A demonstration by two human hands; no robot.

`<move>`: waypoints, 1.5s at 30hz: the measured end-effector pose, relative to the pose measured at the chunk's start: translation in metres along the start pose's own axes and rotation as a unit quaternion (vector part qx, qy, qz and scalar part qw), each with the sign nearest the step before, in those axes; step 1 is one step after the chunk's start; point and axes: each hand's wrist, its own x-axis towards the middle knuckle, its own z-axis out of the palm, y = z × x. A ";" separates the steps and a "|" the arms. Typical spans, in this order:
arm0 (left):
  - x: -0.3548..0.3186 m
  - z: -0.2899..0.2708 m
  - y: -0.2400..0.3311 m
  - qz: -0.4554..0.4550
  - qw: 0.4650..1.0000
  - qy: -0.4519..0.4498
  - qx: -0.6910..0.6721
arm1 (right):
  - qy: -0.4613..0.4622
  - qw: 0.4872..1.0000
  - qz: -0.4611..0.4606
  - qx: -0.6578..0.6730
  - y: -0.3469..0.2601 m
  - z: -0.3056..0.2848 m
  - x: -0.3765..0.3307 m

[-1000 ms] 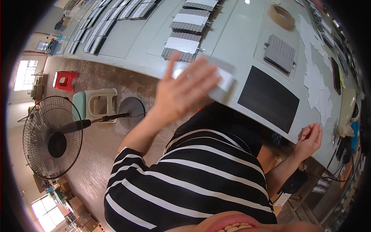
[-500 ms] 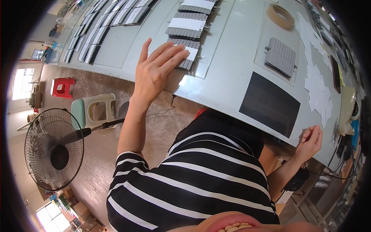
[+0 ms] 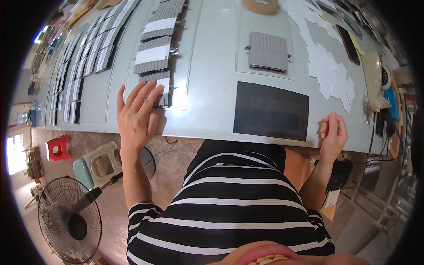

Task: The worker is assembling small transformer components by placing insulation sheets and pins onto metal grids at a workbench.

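Note:
My left hand (image 3: 138, 115) is at the near end of a column of grey slatted bundles with white paper bands. Its fingers are stretched and slightly spread, the fingertips over the left part of the nearest bundle (image 3: 164, 90). I cannot tell whether they press on it. Behind that one lie more banded bundles (image 3: 152, 55). My right hand (image 3: 335, 134) is at the table's near edge, fingers curled in, with nothing visible in them. To its left lies a dark rectangular sheet (image 3: 271, 111). A grey slatted stack (image 3: 267, 52) without a band sits beyond the sheet on a clear board.
Rows of banded bundles (image 3: 102, 39) cover the table's left side. White paper pieces (image 3: 329, 70), a phone (image 3: 348, 44) and a beige device (image 3: 373, 79) are at the right; a tape roll (image 3: 260, 5) is at the back. A fan (image 3: 75, 225), chair (image 3: 99, 165) and red stool (image 3: 58, 148) stand left.
The view has turned, shifting the table's things leftward. Relative to the nearest bundle, my left hand has drawn back a little to the left. My right hand stays curled by the edge.

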 end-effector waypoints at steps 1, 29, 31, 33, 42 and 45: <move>-0.001 0.000 -0.002 -0.002 1.000 -0.015 0.001 | -0.024 1.000 -0.005 -0.011 -0.002 0.000 0.001; 0.137 0.021 0.073 0.136 0.974 0.026 -0.178 | -0.289 0.722 -0.420 -0.468 -0.018 0.085 0.081; 0.146 0.030 0.073 0.142 0.973 0.035 -0.181 | -0.287 0.720 -0.417 -0.475 -0.016 0.087 0.082; 0.152 0.036 0.074 0.135 0.976 0.036 -0.167 | -0.286 0.717 -0.415 -0.481 -0.016 0.088 0.082; 0.167 0.046 0.074 0.102 0.975 0.020 -0.196 | -0.293 0.719 -0.404 -0.485 -0.017 0.088 0.084; 0.169 0.050 0.075 0.104 0.974 0.013 -0.200 | -0.292 0.717 -0.407 -0.485 -0.016 0.088 0.085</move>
